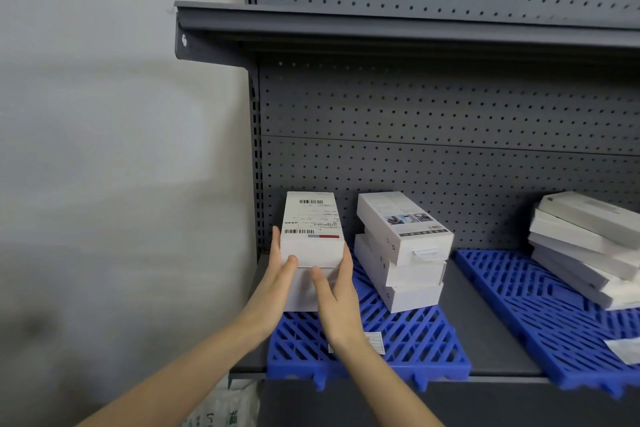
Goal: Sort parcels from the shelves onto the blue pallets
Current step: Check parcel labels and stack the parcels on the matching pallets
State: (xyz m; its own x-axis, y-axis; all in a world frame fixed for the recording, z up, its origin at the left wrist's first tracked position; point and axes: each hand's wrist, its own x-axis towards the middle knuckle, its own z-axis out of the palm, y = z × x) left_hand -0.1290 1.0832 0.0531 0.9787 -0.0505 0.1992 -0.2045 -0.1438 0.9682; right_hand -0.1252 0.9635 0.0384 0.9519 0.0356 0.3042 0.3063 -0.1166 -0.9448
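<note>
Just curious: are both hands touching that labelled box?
Touching. Head view: left hand and right hand press opposite sides of the labelled box.

Light is even and soft, brightest on the white box (312, 230) between the fingers. Above the fingers, the upper shelf (398, 28) casts deep shadow. Left of them the wall (104, 149) smears with blur (edges bow, wide-angle).

Open gap between labelled stack (311, 239) and middle stack (401, 250); bare shelf strip (485, 322) between blue pallets (415, 340).
</note>
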